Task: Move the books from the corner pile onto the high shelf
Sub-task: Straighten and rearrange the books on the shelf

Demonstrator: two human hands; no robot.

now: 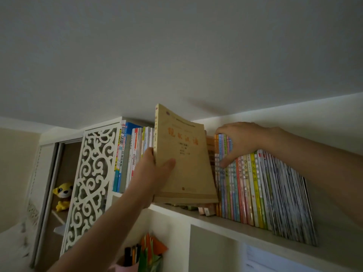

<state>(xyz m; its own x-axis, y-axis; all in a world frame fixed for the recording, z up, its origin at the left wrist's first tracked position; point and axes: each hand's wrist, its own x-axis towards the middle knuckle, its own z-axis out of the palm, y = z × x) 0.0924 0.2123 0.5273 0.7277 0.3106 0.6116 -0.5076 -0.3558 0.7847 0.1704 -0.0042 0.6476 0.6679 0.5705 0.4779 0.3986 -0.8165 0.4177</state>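
My left hand grips a tan paperback book by its spine edge, thumb across the front cover. The book stands upright on the high white shelf, in a gap between two rows of books. My right hand holds the tops of several thin colourful books to the right of the gap, fingers over their top edges and thumb on their spines. A second row of upright books stands to the left of the tan book.
The ceiling lies close above the book tops. A white carved lattice panel stands left of the shelf, beside an open cupboard holding a yellow plush toy. Below the shelf sits a pen holder with pens and orange paper shapes.
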